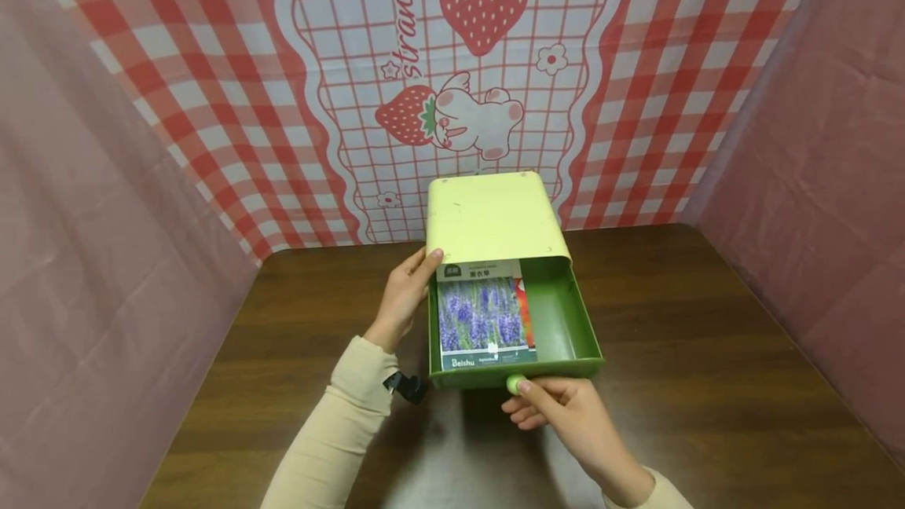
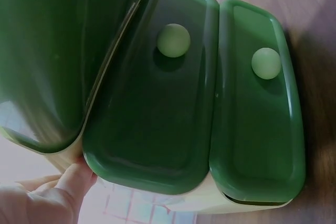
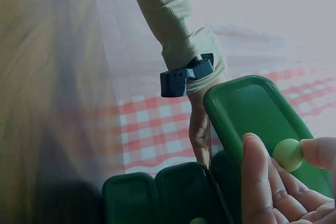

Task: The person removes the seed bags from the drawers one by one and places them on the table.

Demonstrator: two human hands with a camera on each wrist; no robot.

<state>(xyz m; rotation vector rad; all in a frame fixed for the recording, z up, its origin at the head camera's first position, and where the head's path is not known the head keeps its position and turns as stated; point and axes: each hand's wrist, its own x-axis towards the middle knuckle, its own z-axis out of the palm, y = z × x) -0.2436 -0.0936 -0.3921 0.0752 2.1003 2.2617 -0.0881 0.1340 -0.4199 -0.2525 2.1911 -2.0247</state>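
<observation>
A pale-yellow cabinet [image 1: 495, 214] with green drawers stands on the table, its top drawer [image 1: 555, 313] pulled far out. Between thumb and fingers, my right hand [image 1: 576, 419] pinches the round light-green knob [image 3: 288, 155] on that drawer's front. My left hand [image 1: 406, 293] rests against the cabinet's left side, thumb by the front edge and fingers extended along the wall. Inside the drawer, on the left, lies a seed packet [image 1: 481, 320] picturing purple flowers; a red-orange edge of another packet [image 1: 525, 313] shows beneath it.
In the left wrist view a middle drawer [image 2: 152, 119] and a bottom drawer [image 2: 257, 129] sit closed below the pulled-out one. The cabinet stands on a dark wooden table [image 1: 707, 352]. Behind it hangs a strawberry-print checked cloth [image 1: 283, 124]; pink curtains [image 1: 799, 140] flank both sides.
</observation>
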